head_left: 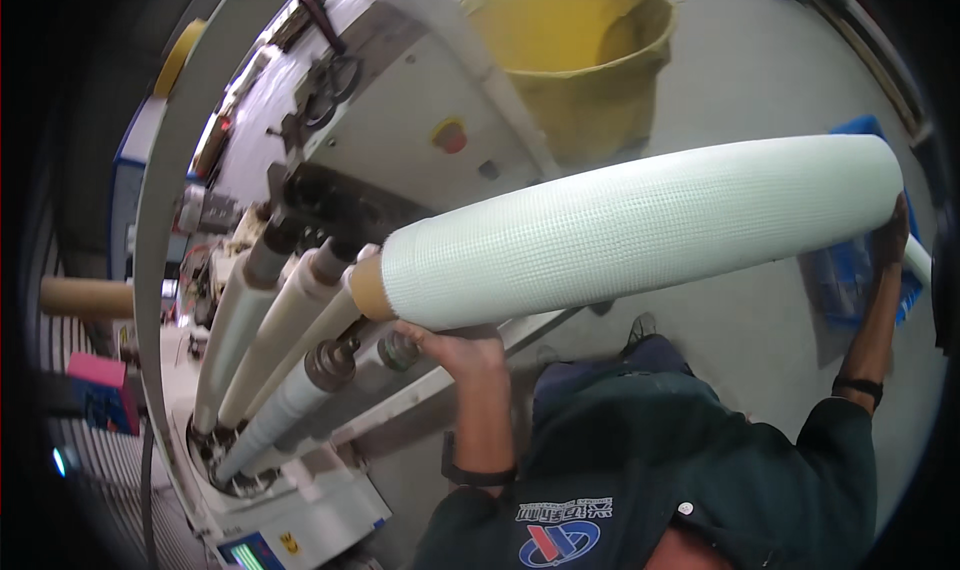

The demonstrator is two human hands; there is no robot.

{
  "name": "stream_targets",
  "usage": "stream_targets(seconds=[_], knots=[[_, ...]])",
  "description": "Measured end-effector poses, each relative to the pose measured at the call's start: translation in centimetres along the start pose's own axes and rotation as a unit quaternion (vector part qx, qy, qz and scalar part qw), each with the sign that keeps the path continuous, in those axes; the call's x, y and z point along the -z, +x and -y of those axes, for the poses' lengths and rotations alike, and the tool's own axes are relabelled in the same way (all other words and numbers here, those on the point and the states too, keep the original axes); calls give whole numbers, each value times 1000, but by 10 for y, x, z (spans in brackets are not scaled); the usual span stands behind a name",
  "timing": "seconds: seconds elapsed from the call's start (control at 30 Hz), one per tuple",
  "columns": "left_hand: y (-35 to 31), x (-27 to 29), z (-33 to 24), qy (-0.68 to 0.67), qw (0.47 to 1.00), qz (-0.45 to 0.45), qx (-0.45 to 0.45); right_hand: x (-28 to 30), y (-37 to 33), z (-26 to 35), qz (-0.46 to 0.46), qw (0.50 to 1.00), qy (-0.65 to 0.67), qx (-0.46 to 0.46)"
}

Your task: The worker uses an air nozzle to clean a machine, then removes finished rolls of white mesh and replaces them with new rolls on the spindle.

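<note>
A long roll of white mesh fabric (640, 230) lies across the view, held up in both hands. Its brown cardboard core (371, 290) sticks out at the left end. My left hand (462, 352) supports that end from below, thumb along the underside and the other fingers mostly hidden behind the roll. At the far right end, my right hand (890, 235) grips the roll's edge, its fingers partly out of sight. The left end of the roll is over the machine's slanted rollers (290, 410), some of them covered in white material.
The machine's white side panel (420, 110) carries a red button (449, 136). Behind the roll stands a large yellow bin (570, 100). A blue crate (850, 280) sits on the floor at right. Lower left is a lit control screen (250, 553); a pink box (100, 380) is farther left.
</note>
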State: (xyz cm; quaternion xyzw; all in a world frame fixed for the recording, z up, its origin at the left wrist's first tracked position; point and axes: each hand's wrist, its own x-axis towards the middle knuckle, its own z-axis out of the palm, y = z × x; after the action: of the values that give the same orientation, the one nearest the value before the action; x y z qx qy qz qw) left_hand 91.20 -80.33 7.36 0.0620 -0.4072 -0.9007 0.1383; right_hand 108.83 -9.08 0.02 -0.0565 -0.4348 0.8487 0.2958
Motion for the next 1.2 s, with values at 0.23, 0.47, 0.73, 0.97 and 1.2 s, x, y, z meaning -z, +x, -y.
stream_targets(seconds=[0.23,0.47,0.73,0.97,1.2], knots=[[36,-13,69,-18,965,131,225,-14,-299,49,-267,952,-92,118],[-30,-47,102,35,862,324,388,-197,-584,20,-541,795,-200,187],[-166,-29,104,5,682,564,465,-354,-854,-53,-710,623,-157,289],[-330,23,49,-39,538,666,515,-433,-1058,-112,-753,524,-102,383],[-543,123,-79,-64,431,748,501,-547,-1253,-157,-781,420,-86,455]])
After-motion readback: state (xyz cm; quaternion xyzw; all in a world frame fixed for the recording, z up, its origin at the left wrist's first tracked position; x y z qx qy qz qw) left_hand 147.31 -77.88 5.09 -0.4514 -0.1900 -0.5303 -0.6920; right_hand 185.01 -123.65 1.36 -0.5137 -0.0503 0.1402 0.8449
